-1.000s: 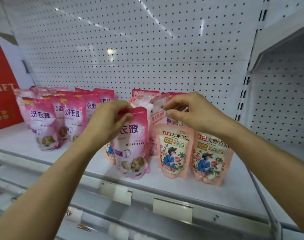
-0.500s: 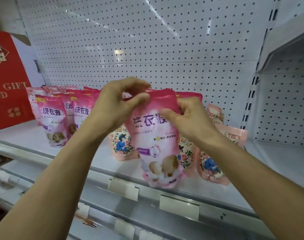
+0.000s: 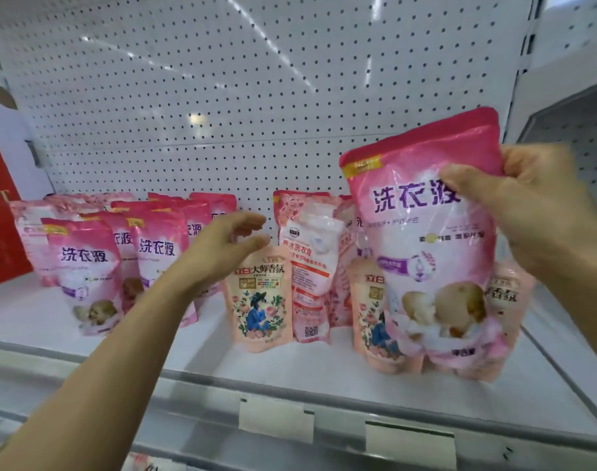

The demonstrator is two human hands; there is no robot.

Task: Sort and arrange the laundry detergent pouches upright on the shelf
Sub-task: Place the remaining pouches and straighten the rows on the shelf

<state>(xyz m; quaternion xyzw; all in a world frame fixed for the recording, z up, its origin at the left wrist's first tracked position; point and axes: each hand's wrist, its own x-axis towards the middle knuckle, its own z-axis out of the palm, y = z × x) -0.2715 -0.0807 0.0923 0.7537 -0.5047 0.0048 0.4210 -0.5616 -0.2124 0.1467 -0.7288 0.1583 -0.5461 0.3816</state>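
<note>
From my feed, both forearms come in bare, no sleeve reaching the wrist on either side. My left hand [image 3: 222, 253] and right hand [image 3: 528, 212] wear no gloves, rings, watch or bands; the right one is motion-blurred.

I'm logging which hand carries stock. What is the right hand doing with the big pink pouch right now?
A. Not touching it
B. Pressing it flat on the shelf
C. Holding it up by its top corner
C: the right hand pinches the pink pouch near its top right corner; the left hand is open and empty.
</note>
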